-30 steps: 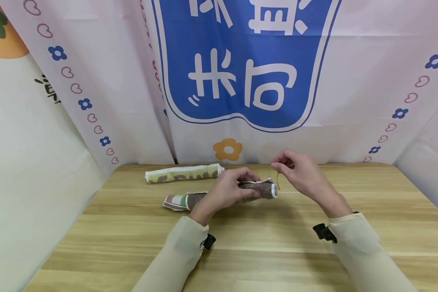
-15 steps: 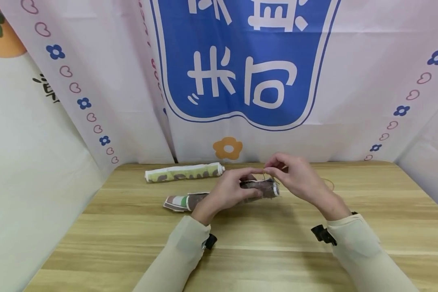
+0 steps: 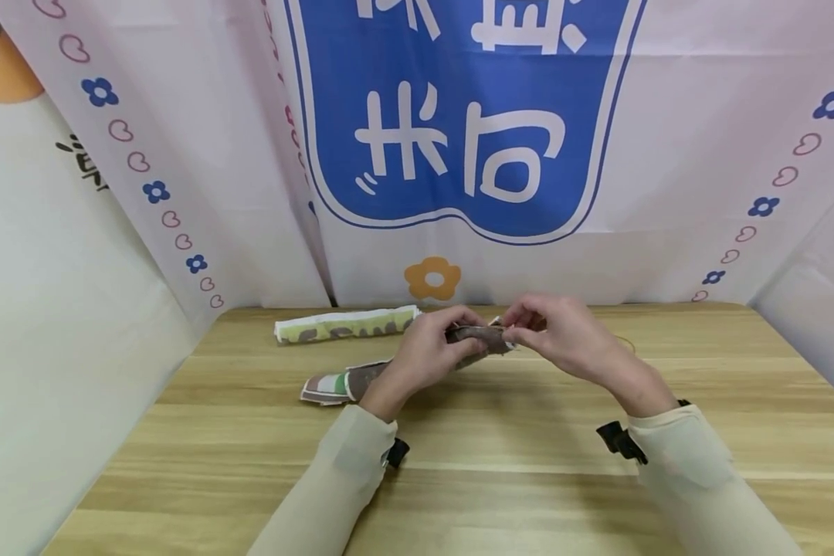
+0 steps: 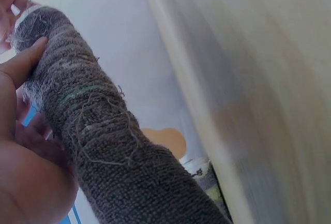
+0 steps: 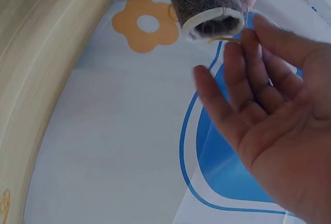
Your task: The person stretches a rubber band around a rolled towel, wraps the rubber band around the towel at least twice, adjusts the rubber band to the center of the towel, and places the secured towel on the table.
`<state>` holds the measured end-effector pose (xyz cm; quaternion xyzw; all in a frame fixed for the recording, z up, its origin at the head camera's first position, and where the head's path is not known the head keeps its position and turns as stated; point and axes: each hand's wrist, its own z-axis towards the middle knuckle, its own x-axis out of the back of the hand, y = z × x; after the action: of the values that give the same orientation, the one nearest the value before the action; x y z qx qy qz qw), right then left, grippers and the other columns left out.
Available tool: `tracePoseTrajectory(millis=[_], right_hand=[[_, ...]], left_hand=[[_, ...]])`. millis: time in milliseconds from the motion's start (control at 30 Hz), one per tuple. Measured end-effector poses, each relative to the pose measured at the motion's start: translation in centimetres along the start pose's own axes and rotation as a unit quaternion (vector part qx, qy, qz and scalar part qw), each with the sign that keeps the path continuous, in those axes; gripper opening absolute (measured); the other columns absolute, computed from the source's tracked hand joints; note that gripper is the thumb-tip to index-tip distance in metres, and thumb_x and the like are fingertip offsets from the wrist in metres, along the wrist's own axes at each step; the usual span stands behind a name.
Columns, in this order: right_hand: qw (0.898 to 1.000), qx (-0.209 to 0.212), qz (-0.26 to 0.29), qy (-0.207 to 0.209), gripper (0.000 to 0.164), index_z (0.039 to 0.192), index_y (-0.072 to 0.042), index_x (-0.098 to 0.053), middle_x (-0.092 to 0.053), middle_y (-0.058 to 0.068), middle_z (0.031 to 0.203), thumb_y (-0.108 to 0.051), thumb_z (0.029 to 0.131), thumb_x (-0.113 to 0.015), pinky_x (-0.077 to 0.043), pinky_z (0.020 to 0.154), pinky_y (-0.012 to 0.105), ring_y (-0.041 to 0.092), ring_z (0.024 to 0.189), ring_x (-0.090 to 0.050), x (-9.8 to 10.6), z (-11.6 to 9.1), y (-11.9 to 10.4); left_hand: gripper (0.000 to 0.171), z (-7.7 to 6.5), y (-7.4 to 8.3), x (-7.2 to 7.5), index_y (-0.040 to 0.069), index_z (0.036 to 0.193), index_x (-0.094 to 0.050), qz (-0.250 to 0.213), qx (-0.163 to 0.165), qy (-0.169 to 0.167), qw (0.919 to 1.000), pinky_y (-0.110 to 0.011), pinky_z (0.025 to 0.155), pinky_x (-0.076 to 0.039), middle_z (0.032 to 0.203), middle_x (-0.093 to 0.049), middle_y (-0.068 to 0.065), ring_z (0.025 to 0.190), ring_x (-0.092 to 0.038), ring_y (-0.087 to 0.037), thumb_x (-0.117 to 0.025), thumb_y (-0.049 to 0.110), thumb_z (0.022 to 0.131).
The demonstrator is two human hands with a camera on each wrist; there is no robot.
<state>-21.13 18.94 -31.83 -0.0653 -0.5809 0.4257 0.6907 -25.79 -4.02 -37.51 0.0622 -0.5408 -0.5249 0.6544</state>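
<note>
My left hand (image 3: 427, 351) grips a rolled brown towel (image 4: 108, 125) near its far end, thumb on one side and fingers behind. The roll slants up from the table, and its striped end (image 3: 327, 386) lies low at the left. Loose threads hang on its terry surface. My right hand (image 3: 563, 332) is at the roll's open, white-edged end (image 5: 214, 23). Thumb and forefinger pinch a thin yellow rubber band (image 5: 225, 40) there, while the other fingers spread loosely. Most of the band is hidden by the fingers and roll.
A second rolled towel (image 3: 347, 325), yellow-green with dark patches, lies behind on the wooden table (image 3: 486, 479). Another yellow band (image 3: 627, 344) lies on the table, partly behind the right wrist. A printed cloth (image 3: 264, 255) hangs at the table's back edge.
My right hand has moved left and slightly down, bringing the dangling band to the towel's end. The gripped end of the roll has risen and shifted slightly left.
</note>
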Motion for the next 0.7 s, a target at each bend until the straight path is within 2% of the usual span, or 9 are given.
tracePoseTrajectory(millis=[133, 300, 433, 567, 700], right_hand=[[0.999, -0.019, -0.015, -0.035, 0.009, 0.103, -0.005, -0.074, -0.067, -0.003, 0.085, -0.004, 0.095, -0.079, -0.054, 0.071, 0.033, 0.016, 0.079, -0.062, 0.41, -0.13, 0.14], [0.998, -0.006, -0.021, -0.062, 0.009, 0.094, -0.009, -0.073, -0.064, -0.004, 0.082, -0.001, 0.094, -0.077, -0.050, 0.065, 0.030, 0.016, 0.075, -0.058, 0.72, -0.36, 0.58], [0.998, 0.009, 0.021, -0.067, 0.011, 0.096, -0.014, -0.073, -0.066, -0.004, 0.093, -0.003, 0.096, -0.075, -0.053, 0.071, 0.033, 0.019, 0.083, -0.060, 0.73, -0.51, 0.83], [0.994, 0.022, 0.080, -0.078, 0.009, 0.102, -0.016, -0.072, -0.068, -0.001, 0.106, -0.007, 0.100, -0.073, -0.057, 0.077, 0.036, 0.022, 0.091, -0.062, 0.63, -0.47, 0.75], [0.995, 0.013, 0.059, -0.076, 0.008, 0.099, -0.016, -0.070, -0.068, -0.003, 0.095, -0.008, 0.100, -0.072, -0.054, 0.067, 0.033, 0.021, 0.085, -0.062, 0.56, -0.35, 0.85]], left_hand=[[0.014, 0.07, -0.10, 0.37, 0.016, 0.107, -0.076, 0.005, -0.006, 0.017, 0.9998, -0.035, 0.079, -0.054, 0.100, -0.075, 0.005, 0.089, -0.066, -0.013, -0.083, 0.013, 0.095], [0.014, 0.01, -0.16, 0.59, 0.017, 0.106, -0.076, 0.010, -0.006, 0.022, 0.9997, -0.035, 0.079, -0.053, 0.102, -0.075, 0.004, 0.089, -0.064, -0.014, -0.083, 0.013, 0.094], [0.014, -0.04, -0.33, 0.55, 0.017, 0.105, -0.076, 0.008, 0.002, 0.025, 0.9996, -0.034, 0.076, -0.052, 0.104, -0.075, 0.003, 0.086, -0.062, -0.014, -0.083, 0.013, 0.094], [0.012, 0.03, -0.45, 0.55, 0.016, 0.103, -0.075, -0.002, -0.002, 0.030, 0.9995, -0.032, 0.071, -0.052, 0.097, -0.074, 0.004, 0.079, -0.062, -0.013, -0.082, 0.012, 0.095], [0.012, 0.09, -0.49, 0.67, 0.017, 0.103, -0.074, -0.021, 0.001, 0.037, 0.9991, -0.034, 0.074, -0.054, 0.095, -0.073, 0.005, 0.083, -0.064, -0.013, -0.082, 0.011, 0.095]])
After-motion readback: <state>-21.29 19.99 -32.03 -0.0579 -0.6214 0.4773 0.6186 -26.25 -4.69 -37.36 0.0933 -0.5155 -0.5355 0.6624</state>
